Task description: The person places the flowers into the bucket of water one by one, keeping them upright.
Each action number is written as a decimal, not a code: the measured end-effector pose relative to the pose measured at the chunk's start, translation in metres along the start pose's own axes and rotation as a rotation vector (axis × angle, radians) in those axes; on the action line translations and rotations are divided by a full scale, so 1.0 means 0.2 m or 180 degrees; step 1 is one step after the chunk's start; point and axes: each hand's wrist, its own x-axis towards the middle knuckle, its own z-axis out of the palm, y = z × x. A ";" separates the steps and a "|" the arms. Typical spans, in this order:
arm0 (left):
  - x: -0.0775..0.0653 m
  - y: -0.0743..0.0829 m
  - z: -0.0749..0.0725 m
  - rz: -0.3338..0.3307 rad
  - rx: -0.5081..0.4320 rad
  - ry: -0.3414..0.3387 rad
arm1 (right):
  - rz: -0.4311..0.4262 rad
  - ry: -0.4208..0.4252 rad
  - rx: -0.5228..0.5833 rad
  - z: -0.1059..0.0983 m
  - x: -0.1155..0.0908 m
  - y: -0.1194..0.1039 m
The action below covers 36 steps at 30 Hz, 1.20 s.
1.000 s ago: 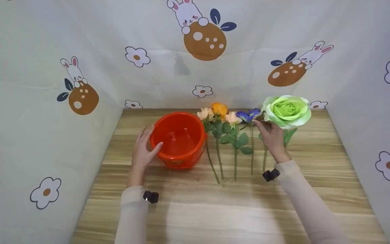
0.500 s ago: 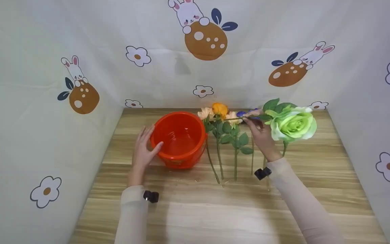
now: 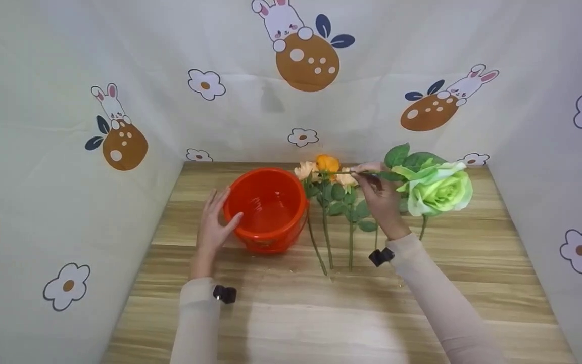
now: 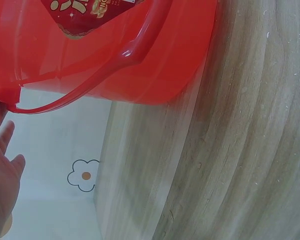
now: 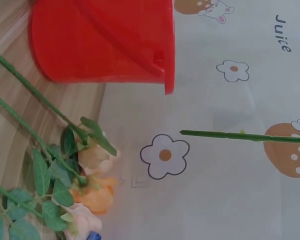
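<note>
Green rose [image 3: 440,189] held sideways up in the air, red bucket [image 3: 271,242] upright on the table [image 3: 291,323]
So the right hand [image 3: 382,199] has thumb and fingers pinched on the rose's stem, bloom out to the right, bare stem end pointing left above the orange flower [image 3: 328,162] and peach flowers [image 3: 305,171]. Those lie just beside the bucket. Left hand [image 3: 212,225] has its thumb and fingers spread apart, touching the bucket's left side near the rim.
</note>
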 end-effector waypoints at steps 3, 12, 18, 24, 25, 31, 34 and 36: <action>0.00 0.00 0.00 -0.0023 -0.0016 -0.0017 | -0.0032 0.0026 0.0087 0.02 0.01 -0.02; 0.00 0.00 0.00 0.0011 -0.0030 0.0013 | -0.0279 0.0114 0.0251 0.09 0.05 -0.06; 0.00 -0.01 0.01 0.0131 -0.0051 0.0099 | -0.0348 0.0113 0.0387 0.13 0.05 -0.08; -0.01 0.00 0.00 0.0089 -0.0050 0.0068 | -0.0245 0.0030 0.0283 0.16 0.04 -0.07; -0.01 0.00 0.00 0.0087 -0.0059 0.0069 | -0.0217 0.0009 0.0274 0.16 0.03 -0.07; -0.01 0.00 0.00 0.0084 -0.0068 0.0051 | -0.0133 -0.0116 0.0264 0.19 0.02 -0.05; -0.01 0.00 0.00 0.0072 -0.0057 0.0045 | -0.0079 -0.0173 0.0197 0.20 0.02 -0.04; -0.01 0.00 0.00 0.0077 -0.0054 0.0051 | -0.0002 -0.0230 0.0170 0.21 0.02 -0.04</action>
